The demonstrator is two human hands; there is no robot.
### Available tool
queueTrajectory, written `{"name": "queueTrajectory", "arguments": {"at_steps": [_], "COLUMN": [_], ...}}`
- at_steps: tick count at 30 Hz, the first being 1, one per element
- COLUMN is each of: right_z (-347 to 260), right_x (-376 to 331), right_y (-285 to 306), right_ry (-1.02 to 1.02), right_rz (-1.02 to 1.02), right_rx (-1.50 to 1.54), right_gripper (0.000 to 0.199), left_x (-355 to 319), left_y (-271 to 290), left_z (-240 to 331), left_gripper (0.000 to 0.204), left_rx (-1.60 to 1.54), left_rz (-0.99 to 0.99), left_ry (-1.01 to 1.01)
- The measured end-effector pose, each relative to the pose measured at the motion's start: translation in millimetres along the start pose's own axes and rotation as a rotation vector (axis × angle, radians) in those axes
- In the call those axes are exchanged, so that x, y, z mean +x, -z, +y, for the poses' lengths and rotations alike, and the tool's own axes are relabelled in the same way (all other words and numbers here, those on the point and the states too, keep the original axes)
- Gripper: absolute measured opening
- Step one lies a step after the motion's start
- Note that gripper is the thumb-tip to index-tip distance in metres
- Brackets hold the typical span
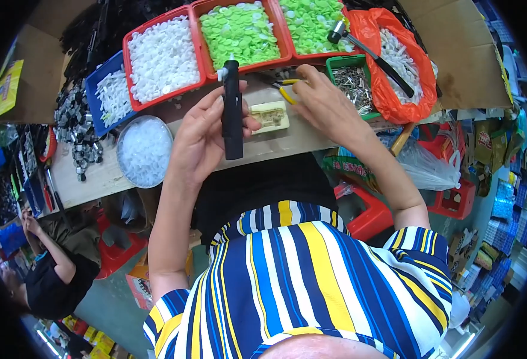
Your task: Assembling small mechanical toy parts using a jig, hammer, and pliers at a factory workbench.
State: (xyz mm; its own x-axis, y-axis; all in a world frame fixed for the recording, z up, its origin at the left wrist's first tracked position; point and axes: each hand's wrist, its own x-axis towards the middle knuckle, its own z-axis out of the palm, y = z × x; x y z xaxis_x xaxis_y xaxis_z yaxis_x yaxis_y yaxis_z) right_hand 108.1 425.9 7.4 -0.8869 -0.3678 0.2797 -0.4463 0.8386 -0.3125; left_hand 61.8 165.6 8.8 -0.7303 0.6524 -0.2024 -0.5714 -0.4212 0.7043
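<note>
Right now, a cream block (281,121) with a hollowed, brown-stained top lies on the table (305,139), and the work gathers around it. Just left of the block, the left hand (199,128) grips a long black plastic part (232,116), its thumb on one side and its other fingers wrapped behind to show at the right edge; a small white piece (222,73) sits at the part's far end. Beyond the block and to its right, the right hand (329,107) has its fingers bent over the yellow-handled pliers (287,96); whether they are closed on the handles I cannot tell. Farther beyond the block stand two red bins of green discs, the middle one (250,66) and the right one (311,57), while a red bin of white pieces (170,96) is beyond it to the left. Right of the block are a green bin (346,60) of slim metal pieces and an orange-red plastic bag (404,113) of white parts, with a black-handled hammer (391,70) lying across it. Well left of the block are a round clear tub (120,160) of translucent pieces and a blue bin (90,99) of white ones.
</note>
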Motion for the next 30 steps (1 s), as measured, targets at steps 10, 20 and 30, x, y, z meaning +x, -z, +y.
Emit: {"name": "queueTrajectory", "arguments": {"at_steps": [10, 20, 30], "right_z": [-4, -26, -36], "right_x": [18, 0, -9], "right_y": [-17, 14, 13], "right_ry": [-0.172, -0.130, -0.088], "right_rz": [-0.144, 0.053, -0.092], "right_rx": [-0.268, 0.267, 0.196], "right_gripper": [0.013, 0.013, 0.018], "left_x": [-13, -17, -14], "left_y": [2, -2, -17], "left_z": [-2, -14, -22], "left_gripper": [0.038, 0.031, 0.026], "left_rx": [-0.066, 0.479, 0.741], "left_rz": [0.022, 0.129, 0.123], "left_ry": [-0.035, -0.109, -0.169]}}
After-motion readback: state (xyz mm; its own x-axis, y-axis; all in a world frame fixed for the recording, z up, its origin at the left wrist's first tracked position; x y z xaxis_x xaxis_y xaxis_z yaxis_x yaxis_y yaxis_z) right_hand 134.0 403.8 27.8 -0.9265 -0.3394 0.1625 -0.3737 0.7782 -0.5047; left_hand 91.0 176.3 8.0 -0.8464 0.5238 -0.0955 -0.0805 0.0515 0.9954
